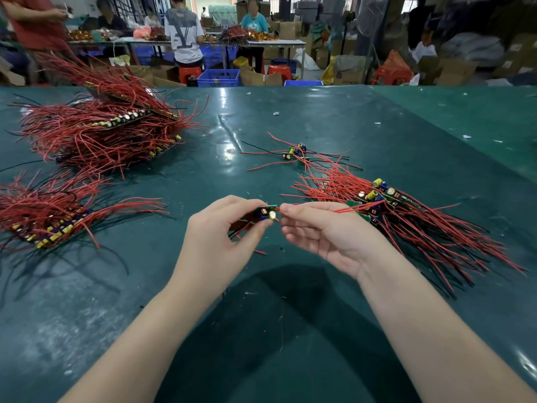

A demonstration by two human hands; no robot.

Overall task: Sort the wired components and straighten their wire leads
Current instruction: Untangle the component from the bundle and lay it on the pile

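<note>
My left hand (220,234) pinches a small green circuit board (266,213) with a yellow capacitor and a copper coil, held above the green table (290,330). My right hand (319,228) pinches a red wire lead (348,210) right beside the board, and the lead runs off to the right. More red and black leads hang below the board behind my left fingers. A pile of similar wired boards (401,216) lies just right of my right hand. A few loose boards (296,152) lie farther back in the middle.
A big heap of wired boards (98,126) sits at the back left, and another stack (49,216) lies at the left edge. Small wire scraps dot the table. Beyond the far edge, people work at tables among blue crates, stools and cardboard boxes.
</note>
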